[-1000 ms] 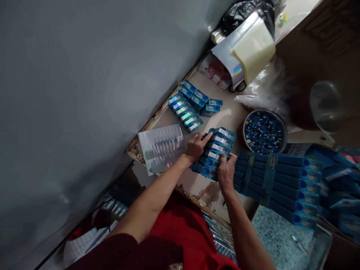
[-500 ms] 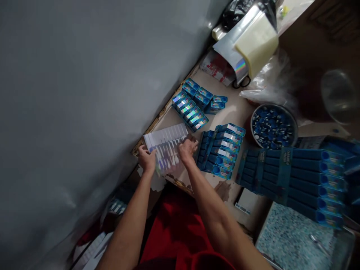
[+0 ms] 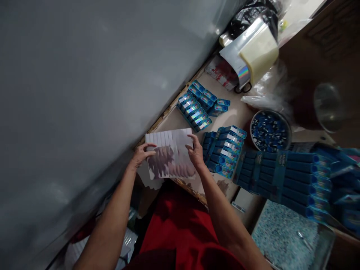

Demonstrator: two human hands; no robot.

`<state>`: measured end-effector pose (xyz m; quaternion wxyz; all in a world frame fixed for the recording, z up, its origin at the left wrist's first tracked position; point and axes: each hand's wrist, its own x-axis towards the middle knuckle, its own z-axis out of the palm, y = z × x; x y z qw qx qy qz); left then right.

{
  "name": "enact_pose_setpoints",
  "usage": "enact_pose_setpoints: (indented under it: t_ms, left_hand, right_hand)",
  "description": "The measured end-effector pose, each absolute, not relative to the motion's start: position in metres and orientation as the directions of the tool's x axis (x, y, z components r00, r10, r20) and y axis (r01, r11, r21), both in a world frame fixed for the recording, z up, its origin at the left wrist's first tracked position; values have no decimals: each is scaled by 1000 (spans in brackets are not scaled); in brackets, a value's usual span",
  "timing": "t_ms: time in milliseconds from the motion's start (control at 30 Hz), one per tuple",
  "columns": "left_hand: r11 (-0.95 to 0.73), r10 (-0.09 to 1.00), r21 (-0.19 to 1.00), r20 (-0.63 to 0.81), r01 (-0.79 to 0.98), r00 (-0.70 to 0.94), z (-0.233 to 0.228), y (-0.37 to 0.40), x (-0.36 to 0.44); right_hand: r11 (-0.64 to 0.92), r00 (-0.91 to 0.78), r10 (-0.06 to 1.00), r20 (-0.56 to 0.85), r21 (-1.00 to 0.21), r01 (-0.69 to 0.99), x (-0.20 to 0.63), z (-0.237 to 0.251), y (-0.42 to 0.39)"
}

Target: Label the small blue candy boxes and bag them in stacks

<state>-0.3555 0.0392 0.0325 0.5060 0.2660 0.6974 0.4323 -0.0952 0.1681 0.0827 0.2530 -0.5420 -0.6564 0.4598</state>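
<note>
A shiny silver sticker sheet [image 3: 171, 154] with strip-shaped cut-outs is lifted off the table between both hands. My left hand [image 3: 140, 154] grips its left edge and my right hand [image 3: 194, 151] grips its right edge. Just right of my right hand lies a row of blue boxes with white labels [image 3: 223, 151]. Farther back, a group of blue boxes with holographic labels [image 3: 197, 106] lies near the grey wall.
A round bowl of blue caps [image 3: 270, 130] stands behind a long stack of blue boxes [image 3: 284, 178] on the right. A roll of holographic sheet with yellow backing [image 3: 253, 50] leans at the back. The grey wall [image 3: 84, 93] fills the left.
Both hands left the row of white-labelled blue boxes, moved left to the silver sheet, took it by its edges and raised it off the table.
</note>
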Motion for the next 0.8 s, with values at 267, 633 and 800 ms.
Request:
enact_pose_setpoints:
  t_ms: [267,633,800]
  left_hand:
    - [516,707,791,-609,-327,-359,109,8,-363]
    - [490,735,839,-543,-235,-405,161,3,-350]
    - [435,799,862,-236,261,-553,164,3,-341]
  right_hand:
    - [-473,-493,714,-498,-861,185,-65,149,151]
    - [-446,-427,782,-455,-886,128,-56,152,140]
    - [59,-405,894,-189,-848,526,-60,163,139]
